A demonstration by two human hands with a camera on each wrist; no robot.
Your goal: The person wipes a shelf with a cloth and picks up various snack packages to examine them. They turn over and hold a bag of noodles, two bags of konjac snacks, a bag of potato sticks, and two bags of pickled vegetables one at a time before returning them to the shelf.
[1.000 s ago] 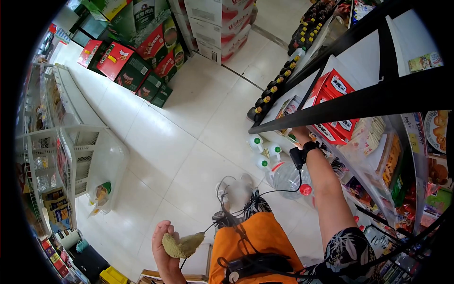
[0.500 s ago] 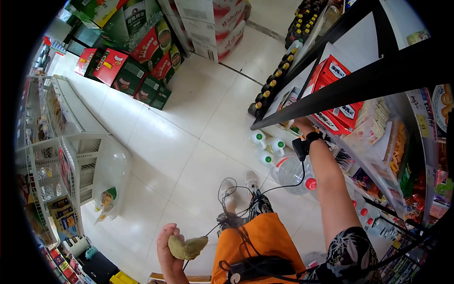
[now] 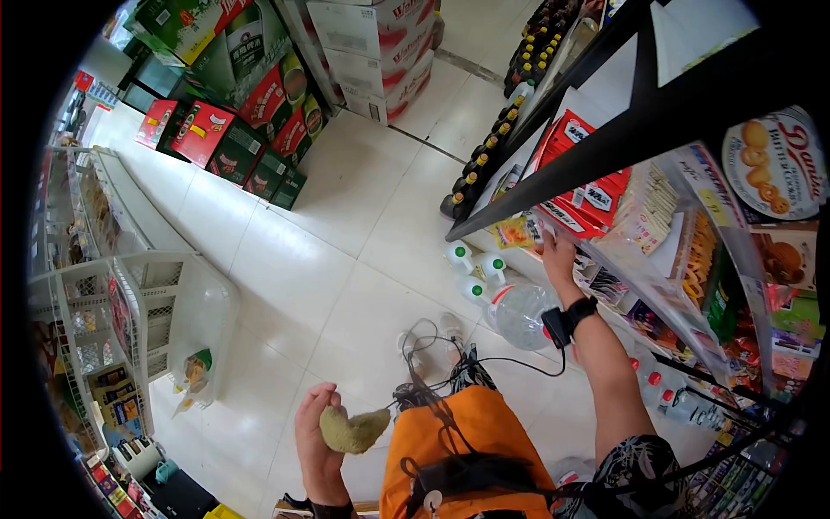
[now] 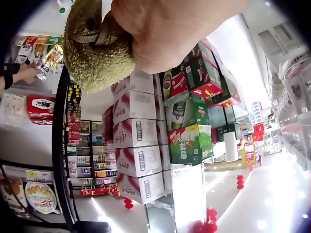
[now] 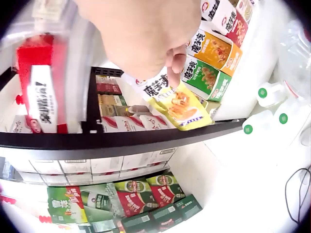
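My right hand [image 3: 560, 259] pinches a yellow and white snack packet [image 3: 516, 231] by one end, at the dark-edged shelf. In the right wrist view the packet [image 5: 182, 108] shows a food picture and Chinese print. Close beside it stand an orange snack box [image 5: 217, 51] and a green snack box [image 5: 206, 78]. Low at the front, my left hand [image 3: 316, 445] holds a folded olive-green towel [image 3: 353, 431] out in front of the floor. The left wrist view shows the fuzzy towel [image 4: 95, 56] under the hand's heel; the fingers are hidden there.
A dark shelf beam [image 3: 596, 164] crosses above my right hand, with red packs [image 3: 592, 195] behind it. Large water bottles [image 3: 521, 316] and green-capped jugs [image 3: 460, 253] stand on the floor below. White basket racks [image 3: 186, 303] line the left; beer cartons [image 3: 212, 134] are stacked farther off.
My right hand has drawn back from within the shelf, and the yellow packet now shows in its fingers. The left hand still holds the towel, slightly farther right in view.
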